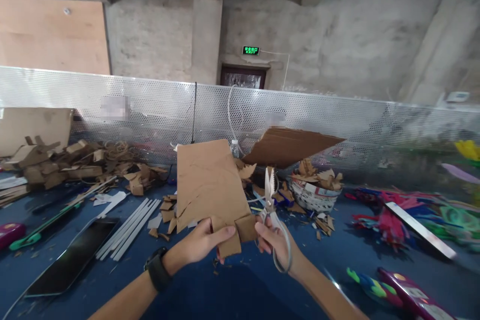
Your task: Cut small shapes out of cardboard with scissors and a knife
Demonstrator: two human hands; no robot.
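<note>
A brown cardboard sheet (210, 175) is raised over the blue table, held at its lower edge by my left hand (204, 242), thumb on top. A small cardboard strip (228, 247) hangs below the thumb, and a flap (246, 228) juts out to the right. I cannot tell whether these pieces are still joined to the sheet. My right hand (275, 240) is closed on a pair of scissors (270, 200), their blades pointing up and away from me. Its fingertips are at the flap's right end. The watch strap is on my left wrist.
A newspaper basket (314, 195) of cardboard scraps stands behind on the right, below a leaning cardboard panel (288, 145). White sticks (127, 230) and a black tablet-like device (75, 260) lie left. Coloured pipe cleaners (390, 215) and a purple glue-gun-like tool (412, 292) lie right.
</note>
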